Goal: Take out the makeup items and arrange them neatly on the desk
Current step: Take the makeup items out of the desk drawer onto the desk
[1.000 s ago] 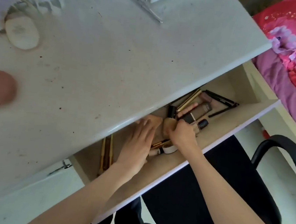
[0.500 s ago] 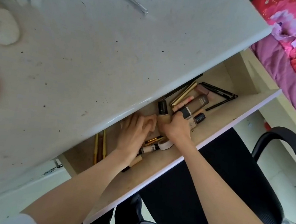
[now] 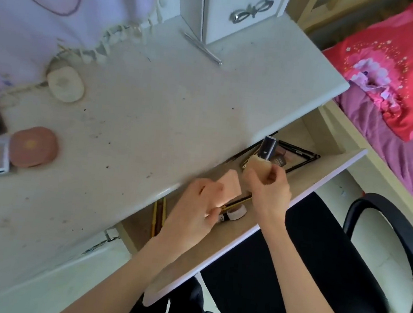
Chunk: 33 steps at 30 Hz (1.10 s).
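**Both hands lifted from drawer, each with an item**

Since the earlier frame we note both hands have come up out of the drawer [image 3: 306,189]. The right hand [image 3: 269,188] now grips a bottle [image 3: 264,154] with a dark cap, held upright above the drawer's right half. The left hand [image 3: 198,207] holds a pink sponge [image 3: 230,185] at the desk [image 3: 153,115] edge; its fingers are curled round it.

Remaining in the drawer: pencils [image 3: 300,153] far right, gold brushes [image 3: 158,213] left, and a small jar [image 3: 236,211] near the left hand.

Risks, in our judgement:
- The bottle is held low on its body, so it could tip or slip in transit.
- The sponge sits close to the desk lip and could catch on it.
- Three compacts [image 3: 33,147] crowd the desk's left, so a careless placement could knock them.
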Tool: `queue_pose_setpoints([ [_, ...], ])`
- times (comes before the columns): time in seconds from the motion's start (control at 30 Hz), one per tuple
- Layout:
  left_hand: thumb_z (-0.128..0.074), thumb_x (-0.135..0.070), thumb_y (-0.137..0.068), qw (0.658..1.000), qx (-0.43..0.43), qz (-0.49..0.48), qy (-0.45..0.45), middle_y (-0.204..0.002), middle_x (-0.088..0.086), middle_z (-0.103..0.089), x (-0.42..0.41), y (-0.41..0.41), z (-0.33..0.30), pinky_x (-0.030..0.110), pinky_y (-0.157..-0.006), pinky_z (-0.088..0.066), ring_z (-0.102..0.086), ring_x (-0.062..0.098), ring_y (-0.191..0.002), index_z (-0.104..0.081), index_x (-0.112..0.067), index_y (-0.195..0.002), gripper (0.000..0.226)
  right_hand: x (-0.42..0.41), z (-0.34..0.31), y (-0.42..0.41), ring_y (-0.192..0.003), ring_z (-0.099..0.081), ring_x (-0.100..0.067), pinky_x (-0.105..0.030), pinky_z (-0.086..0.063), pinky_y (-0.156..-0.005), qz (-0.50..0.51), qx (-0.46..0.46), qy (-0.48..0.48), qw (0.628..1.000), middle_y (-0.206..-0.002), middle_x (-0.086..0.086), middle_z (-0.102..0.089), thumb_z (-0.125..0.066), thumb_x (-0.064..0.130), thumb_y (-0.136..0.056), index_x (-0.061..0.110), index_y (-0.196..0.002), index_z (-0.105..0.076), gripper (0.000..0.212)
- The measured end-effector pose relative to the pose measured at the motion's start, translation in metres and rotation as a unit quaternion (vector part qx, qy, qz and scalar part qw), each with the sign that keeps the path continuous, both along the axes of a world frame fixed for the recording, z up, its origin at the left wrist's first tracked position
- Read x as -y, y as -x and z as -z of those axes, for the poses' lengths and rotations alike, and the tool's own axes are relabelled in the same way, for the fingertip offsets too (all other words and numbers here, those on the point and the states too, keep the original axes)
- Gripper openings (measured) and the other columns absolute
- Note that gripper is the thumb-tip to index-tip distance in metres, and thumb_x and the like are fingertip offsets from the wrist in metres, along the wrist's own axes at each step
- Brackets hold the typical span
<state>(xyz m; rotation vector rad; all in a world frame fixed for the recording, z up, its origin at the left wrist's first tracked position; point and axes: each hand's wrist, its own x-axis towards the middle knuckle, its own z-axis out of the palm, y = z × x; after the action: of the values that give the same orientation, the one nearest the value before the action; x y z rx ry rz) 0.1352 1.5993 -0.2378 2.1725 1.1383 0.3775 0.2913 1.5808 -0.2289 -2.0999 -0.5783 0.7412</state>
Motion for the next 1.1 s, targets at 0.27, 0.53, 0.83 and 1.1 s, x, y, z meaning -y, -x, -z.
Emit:
queue_pose_setpoints([
  [0.27, -0.058, -0.022, -0.088, 0.973, -0.051, -0.224, -0.029, -0.121, 0.002, -0.046, -0.082, 0.067, -0.033, 0.015, -0.075, -0.035, -0.046, 0.007, -0.089, -0.046, -0.019, -0.122, 0.036, -0.079, -0.032, 0.040, -0.078, -0.052, 0.010, 0.000, -0.040, -0.060, -0.150, -0.006, -0.078, 0.986, -0.090, 0.018, -0.055, -0.070, 0.023, -0.081, 0.018, -0.119, -0.052, 0.042],
  [0.53, -0.053, -0.014, -0.087, 0.953, -0.103, -0.283, -0.038, -0.119, 0.013, -0.047, -0.164, 0.111, -0.015, 0.030, -0.086, -0.037, -0.038, 0.027, -0.108, -0.050, -0.010, -0.120, 0.033, -0.177, -0.012, 0.105, -0.086, -0.059, -0.007, -0.025, -0.049, -0.077, -0.244, 0.011, -0.107, 0.964, -0.092, 0.013, -0.062, -0.065, 0.035, -0.082, 0.021, -0.108, -0.055, 0.031],
  [0.83, -0.056, -0.019, -0.089, 0.949, -0.123, -0.280, -0.081, -0.122, 0.011, -0.044, -0.226, 0.108, -0.017, 0.032, -0.089, -0.041, -0.037, 0.026, -0.110, -0.055, -0.009, -0.111, 0.025, -0.267, -0.005, 0.135, -0.088, -0.059, -0.007, -0.032, -0.050, -0.084, -0.260, 0.043, -0.122, 0.957, -0.092, 0.013, -0.060, -0.067, 0.027, -0.081, 0.020, -0.106, -0.051, 0.031],
  [1.1, -0.040, -0.029, -0.096, 0.945, -0.193, -0.227, -0.132, -0.118, 0.012, -0.046, -0.251, 0.113, -0.017, 0.032, -0.094, -0.031, -0.041, 0.026, -0.109, -0.046, -0.008, -0.122, 0.034, -0.302, -0.001, 0.147, -0.091, -0.059, -0.017, -0.033, -0.049, -0.086, -0.252, 0.066, -0.128, 0.957, -0.096, 0.003, -0.062, -0.064, 0.018, -0.084, 0.013, -0.115, -0.052, 0.033],
])
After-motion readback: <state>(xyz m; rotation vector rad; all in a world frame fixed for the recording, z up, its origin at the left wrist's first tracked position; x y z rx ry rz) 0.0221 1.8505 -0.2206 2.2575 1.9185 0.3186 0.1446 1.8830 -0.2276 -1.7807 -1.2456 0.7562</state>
